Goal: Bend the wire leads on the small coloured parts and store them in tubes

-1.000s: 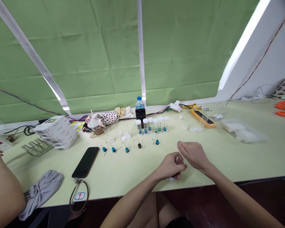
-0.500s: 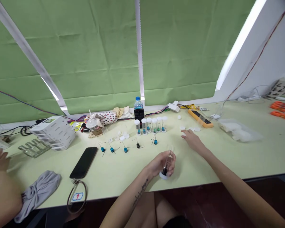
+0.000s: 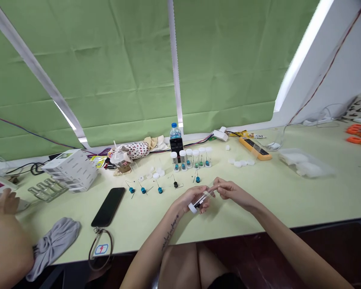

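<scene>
My left hand grips a clear plastic vial with a white cap at its lower left end and a dark component inside. My right hand reaches in from the right, its fingertips meeting the vial's far end. Behind the hands, several blue components with wire leads and one black one lie on the pale green table. A row of upright capped vials stands beyond them, and several loose white caps lie to the right.
A black phone and grey cloth lie at the left. A co-worker's hand is at the left edge. A yellow multimeter, a plastic tray and a water bottle stand towards the back.
My right hand has moved from the loose white caps to the vial. The vial has tipped from cap-down to nearly level, with its cap towards the left.
</scene>
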{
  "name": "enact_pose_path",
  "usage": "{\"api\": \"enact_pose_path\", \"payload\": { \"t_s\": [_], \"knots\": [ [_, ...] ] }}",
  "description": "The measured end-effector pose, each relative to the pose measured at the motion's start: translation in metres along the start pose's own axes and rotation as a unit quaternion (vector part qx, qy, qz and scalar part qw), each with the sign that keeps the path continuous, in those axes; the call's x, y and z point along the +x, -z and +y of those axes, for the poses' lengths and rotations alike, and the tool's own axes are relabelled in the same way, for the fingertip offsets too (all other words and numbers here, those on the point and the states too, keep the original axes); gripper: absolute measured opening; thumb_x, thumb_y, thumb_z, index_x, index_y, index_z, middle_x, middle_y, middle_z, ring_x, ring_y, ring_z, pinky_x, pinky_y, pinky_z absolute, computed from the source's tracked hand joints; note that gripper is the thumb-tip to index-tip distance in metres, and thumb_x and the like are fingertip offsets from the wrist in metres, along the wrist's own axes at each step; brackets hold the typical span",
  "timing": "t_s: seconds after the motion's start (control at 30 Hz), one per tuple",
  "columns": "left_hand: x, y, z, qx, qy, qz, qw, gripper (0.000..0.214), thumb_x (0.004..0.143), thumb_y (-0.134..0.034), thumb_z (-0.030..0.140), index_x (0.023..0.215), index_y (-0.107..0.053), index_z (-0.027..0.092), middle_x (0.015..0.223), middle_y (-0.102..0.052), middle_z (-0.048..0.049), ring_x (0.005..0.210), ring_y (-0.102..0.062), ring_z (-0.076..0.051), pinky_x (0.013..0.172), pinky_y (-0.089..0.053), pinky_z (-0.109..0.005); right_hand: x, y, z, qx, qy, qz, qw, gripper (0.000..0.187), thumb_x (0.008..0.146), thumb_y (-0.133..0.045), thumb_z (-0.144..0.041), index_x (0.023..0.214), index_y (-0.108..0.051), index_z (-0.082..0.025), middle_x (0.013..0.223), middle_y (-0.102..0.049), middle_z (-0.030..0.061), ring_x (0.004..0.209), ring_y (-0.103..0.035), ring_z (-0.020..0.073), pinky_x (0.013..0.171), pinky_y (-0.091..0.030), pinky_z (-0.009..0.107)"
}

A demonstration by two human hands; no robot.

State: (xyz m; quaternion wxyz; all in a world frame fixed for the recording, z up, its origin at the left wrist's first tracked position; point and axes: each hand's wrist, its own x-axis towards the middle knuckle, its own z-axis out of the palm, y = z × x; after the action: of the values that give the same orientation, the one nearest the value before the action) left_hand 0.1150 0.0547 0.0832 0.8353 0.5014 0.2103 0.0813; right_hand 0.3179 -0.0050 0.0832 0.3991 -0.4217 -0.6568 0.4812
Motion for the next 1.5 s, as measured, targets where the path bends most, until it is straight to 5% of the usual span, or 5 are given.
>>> {"api": "enact_pose_path", "payload": {
  "t_s": [0.23, 0.53, 0.87, 1.23, 1.5],
  "knots": [
    [0.0, 0.016, -0.007, -0.017, 0.074, -0.051, 0.996, 0.046, 0.085, -0.04, 0.049, 0.103, -0.056, 0.01, 0.049, -0.047, 0.0003, 0.034, -0.04, -0.01, 0.033, -0.028, -0.02, -0.005, -0.013, 0.007, 0.054, -0.038, -0.062, 0.996, 0.038, 0.083, -0.054, -0.051, 0.103, -0.067, -0.021, 0.084, -0.041, 0.0016, 0.057, -0.03, 0.0074, 0.046, -0.025, 0.02],
    [0.005, 0.025, -0.017, -0.024, 0.07, -0.104, 0.992, 0.051, 0.088, -0.037, 0.046, 0.118, -0.053, 0.008, 0.053, -0.055, -0.0029, 0.031, -0.044, -0.01, 0.03, -0.027, -0.02, -0.013, -0.023, 0.026, 0.028, 0.036, 0.126, 0.991, 0.017, 0.071, -0.071, -0.039, 0.072, -0.074, -0.022, 0.086, -0.036, 0.0022, 0.082, -0.041, 0.0152, 0.064, -0.041, 0.025],
    [-0.006, 0.031, -0.011, 0.052, 0.054, 0.012, 0.997, 0.051, 0.083, -0.042, 0.056, 0.104, -0.057, 0.012, 0.058, -0.057, -0.0024, 0.035, -0.047, -0.009, 0.034, -0.032, -0.02, -0.006, 0.022, 0.048, 0.135, -0.009, 0.305, 0.943, 0.024, 0.074, -0.067, -0.041, 0.072, -0.06, -0.017, 0.082, -0.066, 0.0075, 0.073, -0.062, 0.0169, 0.06, -0.049, 0.027],
    [-0.005, 0.016, -0.013, 0.262, 0.022, 0.148, 0.953, 0.049, 0.073, -0.054, 0.063, 0.09, -0.054, 0.016, 0.057, -0.054, 0.0024, 0.042, -0.05, -0.01, 0.042, -0.039, -0.021, 0.053, 0.039, 0.052, -0.204, 0.031, 0.299, 0.932, 0.029, 0.082, -0.051, -0.048, 0.076, -0.061, -0.021, 0.073, -0.066, 0.0024, 0.066, -0.061, 0.017, 0.057, -0.051, 0.029],
    [-0.015, 0.006, -0.001, 0.552, -0.033, 0.212, 0.806, 0.043, 0.082, -0.046, 0.057, 0.103, -0.059, 0.022, 0.069, -0.061, -0.001, 0.062, -0.061, -0.016, 0.06, -0.046, -0.027, 0.016, 0.012, 0.046, -0.091, -0.068, 0.373, 0.921, 0.049, 0.082, -0.045, -0.061, 0.103, -0.061, -0.02, 0.103, -0.062, 0.0102, 0.076, -0.06, 0.0191, 0.065, -0.048, 0.031]
  ]
}}
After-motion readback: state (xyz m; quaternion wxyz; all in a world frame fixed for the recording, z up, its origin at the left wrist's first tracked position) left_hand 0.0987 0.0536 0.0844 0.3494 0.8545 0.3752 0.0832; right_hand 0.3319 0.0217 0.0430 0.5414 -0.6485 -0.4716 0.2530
